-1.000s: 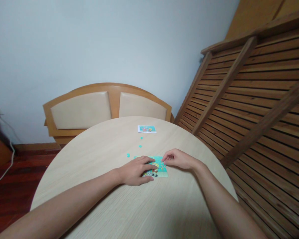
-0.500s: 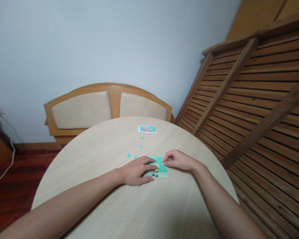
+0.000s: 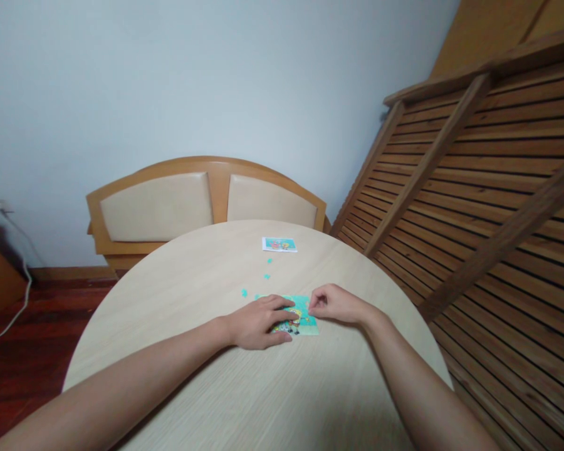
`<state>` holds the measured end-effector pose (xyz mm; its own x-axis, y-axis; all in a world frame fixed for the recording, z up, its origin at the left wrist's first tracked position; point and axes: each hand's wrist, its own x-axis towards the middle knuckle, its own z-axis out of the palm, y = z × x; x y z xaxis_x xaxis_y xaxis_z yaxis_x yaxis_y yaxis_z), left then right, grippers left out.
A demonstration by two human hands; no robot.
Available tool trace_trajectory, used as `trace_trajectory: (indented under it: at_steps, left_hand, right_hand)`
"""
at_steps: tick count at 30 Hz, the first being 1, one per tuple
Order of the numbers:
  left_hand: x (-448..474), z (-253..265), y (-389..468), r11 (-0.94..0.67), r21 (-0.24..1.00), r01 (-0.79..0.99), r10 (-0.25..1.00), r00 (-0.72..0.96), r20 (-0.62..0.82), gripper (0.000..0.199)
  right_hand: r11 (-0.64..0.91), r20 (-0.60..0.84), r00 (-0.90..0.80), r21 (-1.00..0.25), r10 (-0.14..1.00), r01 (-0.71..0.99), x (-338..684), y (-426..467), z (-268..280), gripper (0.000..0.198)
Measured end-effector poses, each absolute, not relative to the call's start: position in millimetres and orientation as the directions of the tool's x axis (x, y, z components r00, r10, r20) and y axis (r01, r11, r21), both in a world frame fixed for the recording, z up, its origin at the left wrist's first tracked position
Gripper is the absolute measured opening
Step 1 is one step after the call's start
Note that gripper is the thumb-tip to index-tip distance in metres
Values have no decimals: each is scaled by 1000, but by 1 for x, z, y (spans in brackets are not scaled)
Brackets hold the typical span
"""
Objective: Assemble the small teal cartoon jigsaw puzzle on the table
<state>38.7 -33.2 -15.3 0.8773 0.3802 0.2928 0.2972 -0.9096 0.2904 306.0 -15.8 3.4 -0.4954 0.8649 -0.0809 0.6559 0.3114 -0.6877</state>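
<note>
A teal jigsaw puzzle (image 3: 305, 327) with a yellow cartoon figure lies on the table. My left hand (image 3: 262, 322) rests flat across its left part with fingers spread, covering much of that side. At the puzzle's upper right edge is my right hand (image 3: 333, 303), its thumb and fingers pinched together. Whether a puzzle piece is between those fingertips is too small to see. Beyond my left hand lie several loose teal puzzle pieces (image 3: 244, 292). Farther back is a small picture card (image 3: 281, 244) with a white border, showing a pink and a yellow figure.
The round light wood table (image 3: 282, 388) fills the foreground. Behind it stands a padded wooden headboard (image 3: 220, 188) against the wall. A large slatted wooden frame (image 3: 455, 169) leans along the right side. A white cable (image 3: 26, 288) hangs at the far left.
The view has shifted very slightly. Both hands keep nearly the same places on and beside the puzzle, and the loose pieces have not moved.
</note>
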Motion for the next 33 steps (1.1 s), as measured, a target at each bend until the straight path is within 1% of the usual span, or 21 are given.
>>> trace_trajectory:
  at_steps: [3, 5, 9, 12, 14, 19, 27, 33]
  left_hand:
    - [34, -7, -29, -900, 312, 304, 395, 871, 291, 43]
    - [26, 0, -23, -873, 312, 374, 460, 844, 275, 38]
    - [0, 10, -2, -790, 214, 574, 612, 760, 220, 30]
    - [-20, 10, 13, -705, 175, 687, 709, 691, 142, 28]
    - [-31, 10, 20, -664, 170, 728, 746, 658, 98, 28]
    - [-42, 9, 28, -659, 236, 714, 742, 668, 54, 28]
    - [-41, 8, 31, -610, 358, 707, 759, 651, 9, 20]
    - [-41, 6, 29, -595, 455, 663, 744, 669, -3, 25]
  right_hand:
    - [314, -77, -494, -684, 866, 658, 306, -15, 2, 20]
    - [310, -80, -488, -681, 869, 664, 306, -15, 1, 20]
    - [310, -78, -478, -668, 875, 676, 305, -16, 3, 19]
    - [317, -71, -483, -671, 873, 671, 306, -17, 5, 19]
    - [315, -68, -483, -676, 873, 666, 307, -17, 5, 19]
    - [317, -61, -477, -674, 877, 668, 310, -17, 5, 20]
    - [315, -58, -472, -673, 879, 669, 309, -17, 7, 22]
    - [315, -50, -465, -671, 884, 671, 309, -18, 7, 21]
